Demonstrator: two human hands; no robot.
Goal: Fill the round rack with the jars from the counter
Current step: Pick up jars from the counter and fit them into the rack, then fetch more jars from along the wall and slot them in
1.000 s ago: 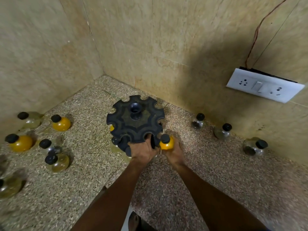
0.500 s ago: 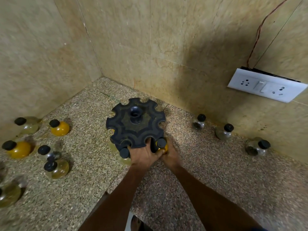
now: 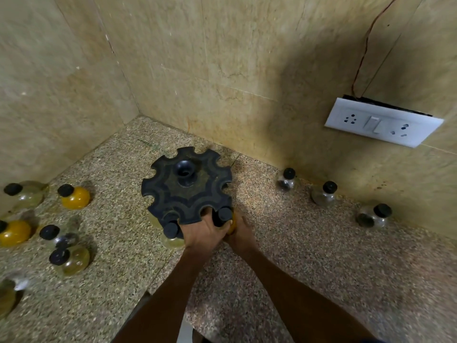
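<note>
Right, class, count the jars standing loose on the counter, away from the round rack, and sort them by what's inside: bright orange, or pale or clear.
Bright orange jars: 2
Pale or clear jars: 7
Total: 9
Left out: jars in the round rack, and the orange jar in the right hand.

Speckled granite counter (image 3: 309,256), tucked into a tiled corner. Carrying the round black rack (image 3: 187,188). Black-capped jars (image 3: 74,197) scattered both sides.
</note>
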